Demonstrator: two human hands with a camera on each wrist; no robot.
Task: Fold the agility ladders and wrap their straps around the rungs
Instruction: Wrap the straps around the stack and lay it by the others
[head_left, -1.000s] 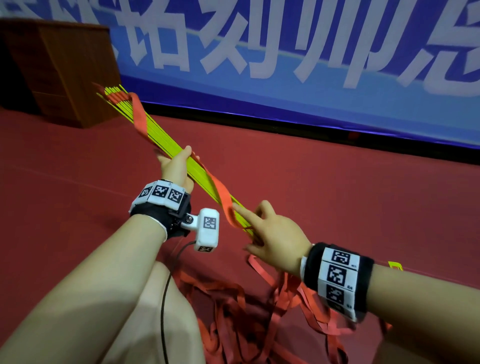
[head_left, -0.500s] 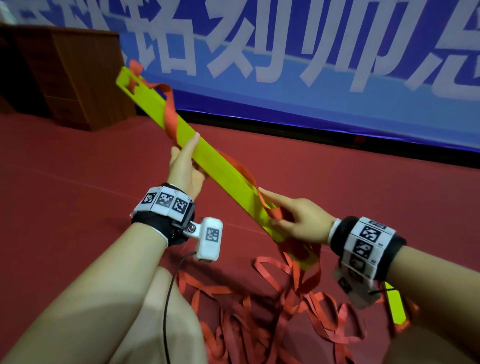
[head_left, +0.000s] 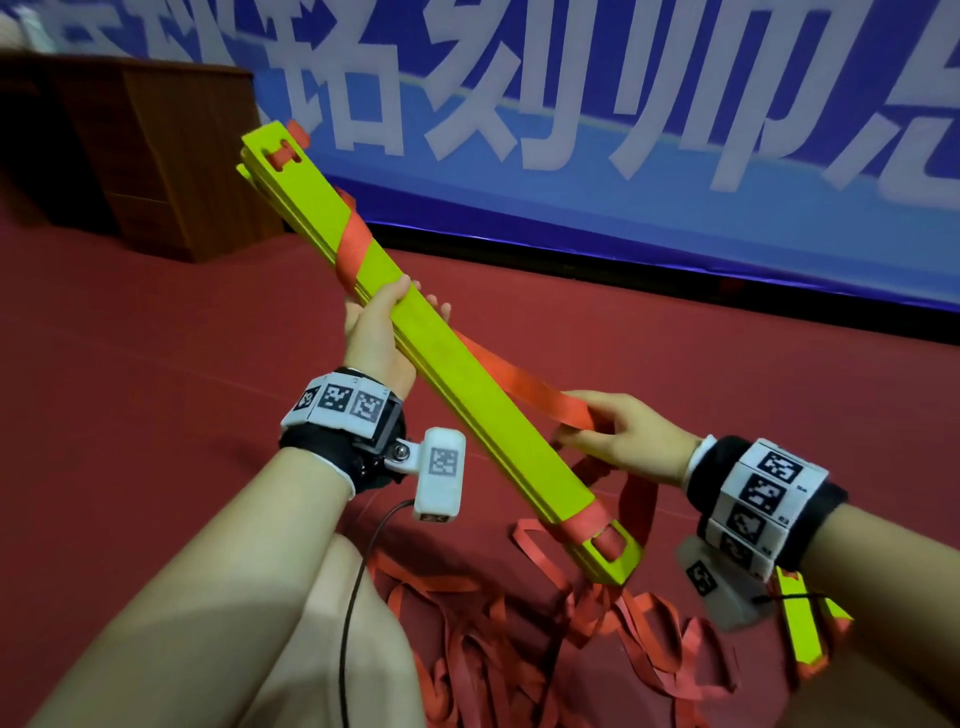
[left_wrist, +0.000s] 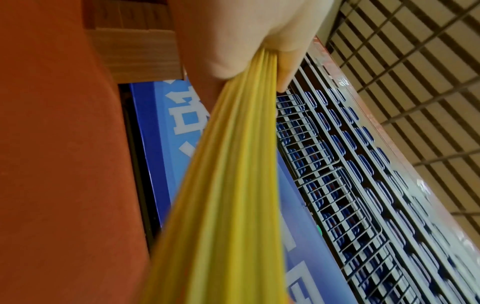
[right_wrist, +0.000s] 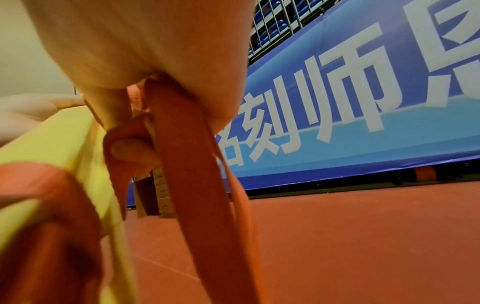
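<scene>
A stack of yellow-green ladder rungs (head_left: 467, 384) slants in the air from upper left to lower right. My left hand (head_left: 382, 332) grips the stack near its middle; the left wrist view shows the rung edges (left_wrist: 241, 164) fanning out from my fingers. One turn of orange strap (head_left: 356, 244) is wound round the stack just above that hand. My right hand (head_left: 618, 441) pinches the orange strap (head_left: 524, 384) beside the stack's lower half; in the right wrist view the strap (right_wrist: 187, 156) hangs from my fingers. Loose strap (head_left: 493, 649) lies piled on the floor below.
Red sports floor (head_left: 156, 389) all around. A blue banner (head_left: 675, 130) runs along the back wall, with a wooden cabinet (head_left: 156, 156) at the far left. Another yellow rung (head_left: 805, 623) with strap lies under my right wrist. My knee (head_left: 337, 649) is at the bottom.
The rung stack has turned from edge-on to flat face up and swung nearer. The strap's turn now sits tight above my left hand, and my right hand has pulled the strap out to the right.
</scene>
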